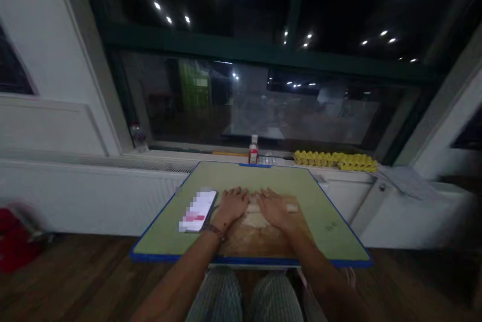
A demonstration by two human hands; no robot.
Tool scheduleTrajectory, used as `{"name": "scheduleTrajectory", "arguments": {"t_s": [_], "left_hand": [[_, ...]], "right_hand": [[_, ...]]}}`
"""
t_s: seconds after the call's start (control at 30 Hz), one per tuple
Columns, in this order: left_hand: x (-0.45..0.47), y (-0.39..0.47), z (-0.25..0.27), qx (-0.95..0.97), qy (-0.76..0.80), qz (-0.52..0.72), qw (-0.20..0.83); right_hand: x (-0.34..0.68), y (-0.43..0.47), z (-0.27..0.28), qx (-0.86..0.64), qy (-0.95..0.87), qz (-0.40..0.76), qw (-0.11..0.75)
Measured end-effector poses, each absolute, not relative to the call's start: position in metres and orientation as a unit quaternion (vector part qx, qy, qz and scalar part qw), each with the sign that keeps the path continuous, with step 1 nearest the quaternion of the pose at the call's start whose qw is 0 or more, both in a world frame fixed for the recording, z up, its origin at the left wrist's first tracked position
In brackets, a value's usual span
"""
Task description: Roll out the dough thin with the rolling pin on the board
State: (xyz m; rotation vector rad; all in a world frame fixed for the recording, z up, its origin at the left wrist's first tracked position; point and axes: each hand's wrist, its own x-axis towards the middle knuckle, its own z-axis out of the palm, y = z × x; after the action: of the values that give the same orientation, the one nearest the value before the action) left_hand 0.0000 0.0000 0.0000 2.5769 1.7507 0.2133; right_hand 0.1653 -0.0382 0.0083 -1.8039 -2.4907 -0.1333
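My left hand [233, 205] lies palm down on the upper left part of a brown board [256, 244], its fingers stretched forward. Mirroring it on the right, my right hand [274, 207] also rests flat with fingers spread. Between and beneath the hands runs a pale, roll-shaped piece [291, 208], one end showing right of my right hand; I cannot tell whether it is dough or a rolling pin. A flat, whitish patch [256, 220] lies on the board just nearer to me. The palms hide much of the roll.
A green table [158, 241] with a blue rim carries the board and a lit phone [199, 210]. Behind it, on the window ledge, stand a small bottle with a white cap [253, 150], yellow egg trays [335, 160] and a clear bottle [139, 138]. A cloth [408, 181] lies at right.
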Motion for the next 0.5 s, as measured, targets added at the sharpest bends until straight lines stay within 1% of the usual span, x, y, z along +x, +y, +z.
{"name": "scheduleTrajectory", "arguments": {"t_s": [0.27,0.5], "left_hand": [[0.009,0.034,0.006,0.78,0.618,0.093,0.001],[0.005,0.028,0.005,0.802,0.593,0.066,0.02]], "right_hand": [[0.161,-0.002,0.013,-0.638,-0.767,-0.046,0.041],[0.162,-0.007,0.005,-0.625,-0.777,-0.054,0.051]]}}
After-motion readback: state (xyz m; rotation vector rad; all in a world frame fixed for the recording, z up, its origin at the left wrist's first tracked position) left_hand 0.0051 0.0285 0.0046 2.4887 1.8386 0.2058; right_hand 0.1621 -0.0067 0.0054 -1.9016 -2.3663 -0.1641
